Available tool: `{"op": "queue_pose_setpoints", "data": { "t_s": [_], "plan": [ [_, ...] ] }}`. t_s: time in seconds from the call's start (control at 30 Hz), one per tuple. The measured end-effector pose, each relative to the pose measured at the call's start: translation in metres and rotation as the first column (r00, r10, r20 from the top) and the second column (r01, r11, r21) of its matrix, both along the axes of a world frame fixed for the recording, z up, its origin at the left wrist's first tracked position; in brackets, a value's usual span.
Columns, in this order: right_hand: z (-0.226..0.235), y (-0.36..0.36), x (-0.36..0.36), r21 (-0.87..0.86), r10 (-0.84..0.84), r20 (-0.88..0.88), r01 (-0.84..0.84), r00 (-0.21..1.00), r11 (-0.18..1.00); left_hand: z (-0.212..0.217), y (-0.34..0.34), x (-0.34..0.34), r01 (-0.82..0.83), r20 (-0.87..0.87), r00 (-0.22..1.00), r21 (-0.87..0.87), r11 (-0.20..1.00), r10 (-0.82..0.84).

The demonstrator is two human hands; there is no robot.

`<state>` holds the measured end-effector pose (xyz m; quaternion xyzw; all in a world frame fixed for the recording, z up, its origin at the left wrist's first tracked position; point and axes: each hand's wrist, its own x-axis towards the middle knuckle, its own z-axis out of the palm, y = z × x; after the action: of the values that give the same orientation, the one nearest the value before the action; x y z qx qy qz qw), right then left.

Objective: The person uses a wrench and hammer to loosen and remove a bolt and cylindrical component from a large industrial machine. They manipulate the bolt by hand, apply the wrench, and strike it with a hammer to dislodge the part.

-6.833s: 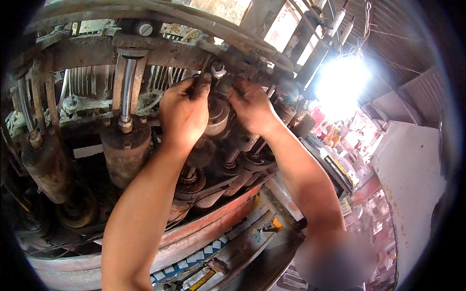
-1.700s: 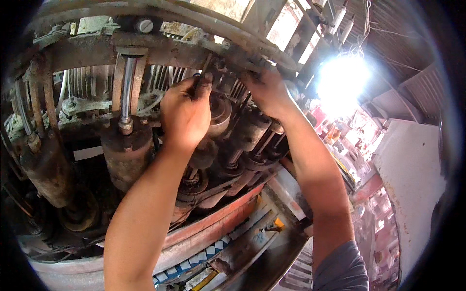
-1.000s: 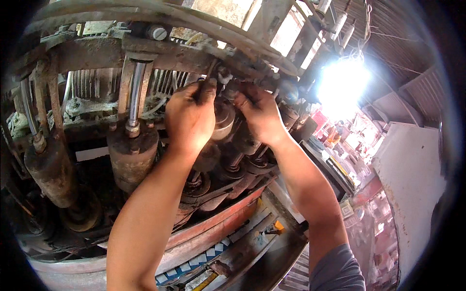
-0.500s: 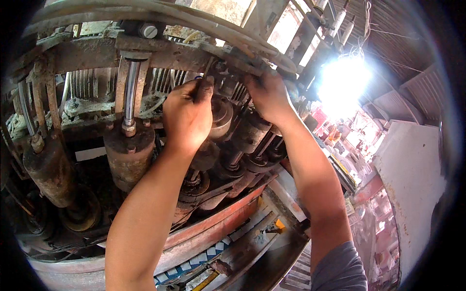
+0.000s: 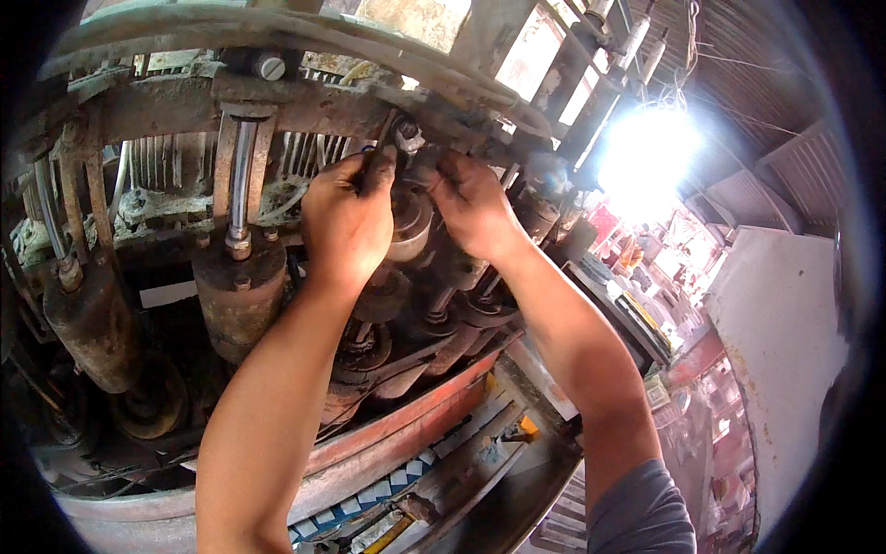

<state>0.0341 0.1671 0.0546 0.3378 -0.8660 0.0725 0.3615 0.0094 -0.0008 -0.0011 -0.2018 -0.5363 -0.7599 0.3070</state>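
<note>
At the upper middle of a grimy machine, both my hands are at work close together. My left hand (image 5: 349, 217) is closed, with thumb and fingers pinched on something hidden from me. Just above its thumb a bolt-like fitting (image 5: 407, 136) with a pale, shiny end shows on the dark frame bar (image 5: 318, 100). To its right my right hand (image 5: 472, 205) is closed, its blackened fingertips bent round a dark piece that I cannot make out. A round metal cylinder (image 5: 411, 226) stands below and between the hands.
More dirty cylinders (image 5: 242, 300) with shiny rods (image 5: 243, 175) stand to the left. Thick hoses (image 5: 277, 28) run across the top. A reddish curved rim (image 5: 406, 439) edges the machine below, with a yellow-handled tool (image 5: 389, 534) nearer me. A bright lamp (image 5: 651, 152) glares at right.
My right hand has moved left and down from the frame bar, closer to my left hand. The pale fitting end now shows between them. My left hand keeps its pinch.
</note>
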Motion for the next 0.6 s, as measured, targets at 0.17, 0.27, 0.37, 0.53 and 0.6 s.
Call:
{"op": "queue_pose_setpoints", "data": {
  "t_s": [0.17,0.27,0.37,0.53,0.6],
  "plan": [
    [0.005,-0.007,0.018,-0.223,0.058,0.194,-0.014,0.979,0.975,0.003,-0.001,0.011,-0.057,0.034,0.998,-0.029,0.998,0.058],
    [0.025,-0.022,0.035,-0.162,-0.046,0.216,0.082,0.975,0.983,-0.001,-0.001,0.006,-0.084,-0.013,0.996,-0.052,0.995,0.083],
    [0.035,-0.024,0.036,-0.046,-0.117,0.097,0.122,0.988,0.992,-0.004,0.000,0.001,-0.046,-0.028,0.999,-0.015,0.999,0.046],
    [0.044,-0.014,0.034,-0.056,-0.139,0.007,0.139,0.990,0.989,0.002,0.001,0.005,-0.020,0.043,0.999,-0.037,0.999,0.022],
    [0.046,-0.022,0.030,-0.143,-0.209,0.067,0.217,0.976,0.966,0.000,0.001,0.003,-0.032,0.019,0.999,-0.015,0.999,0.032]
  ]
}}
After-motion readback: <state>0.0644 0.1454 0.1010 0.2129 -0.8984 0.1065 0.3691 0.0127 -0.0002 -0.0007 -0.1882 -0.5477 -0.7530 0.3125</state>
